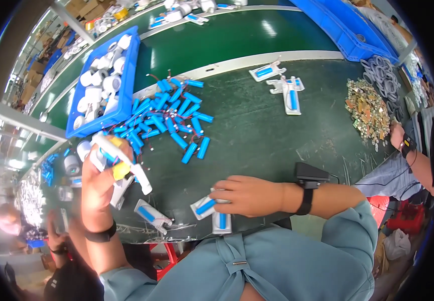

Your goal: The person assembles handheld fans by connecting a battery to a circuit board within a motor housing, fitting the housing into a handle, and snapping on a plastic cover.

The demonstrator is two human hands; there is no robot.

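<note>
The two hands were well apart over the near side of a dark green worktable (pixel 257 145). The left hand (pixel 95 175), raised at the near left, was clamped around a white plastic housing (pixel 141 178) with something blue inside it; yellow finger covers (pixel 121 171) showed on its fingertips. The right hand (pixel 252 194) lay palm down at the near middle, its fingers curled over two flat housings with blue cells, one to the left (pixel 203 206) and one on the near side (pixel 222 224); whether it gripped either could not be told, as the fingertips were hidden. Another open housing (pixel 151 214) lay between the hands, near the table's near edge.

Beyond the left hand spread a heap of blue cylindrical battery cells (pixel 164 115) with thin wires. To the heap's far left stood a blue plastic crate (pixel 130 75) of white rounded parts (pixel 111 83). More housings with blue cells (pixel 292 100) lay at the far right of the middle. Farther right were a pile of small circuit boards (pixel 367 110) and grey rings (pixel 381 75), with a co-worker's hand (pixel 396 135) beside the boards. A green conveyor belt (pixel 227 37) ran along the far side.
</note>
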